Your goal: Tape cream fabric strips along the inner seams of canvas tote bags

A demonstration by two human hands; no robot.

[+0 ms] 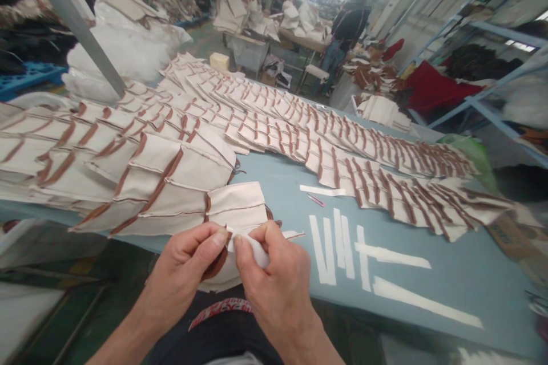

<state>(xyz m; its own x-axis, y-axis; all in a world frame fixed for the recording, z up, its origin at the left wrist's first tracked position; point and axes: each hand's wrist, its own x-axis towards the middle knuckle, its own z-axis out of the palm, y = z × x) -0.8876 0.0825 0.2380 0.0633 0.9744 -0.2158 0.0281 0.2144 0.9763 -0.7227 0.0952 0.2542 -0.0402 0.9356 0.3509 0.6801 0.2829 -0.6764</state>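
At the table's front edge, both hands meet on a cream fabric piece [237,201] with brown seam edging. My left hand [188,256] is closed, with thumb and finger pinching its brown edge. Close beside it, my right hand [276,265] is closed on a white strip [257,251], which lies against that edge. The fingertips are nearly touching and hide where strip and fabric join. Part of the fabric hangs below the hands in front of my dark clothing. Several loose white strips [342,244] lie to the right of my right hand.
Long overlapping rows of cream pieces with brown seams [171,177] cover the left and back of the blue-green table [282,185]. Small pink-handled snips [317,200] lie near the strips. A metal post [77,23] rises at the left. A person [349,28] stands farther back.
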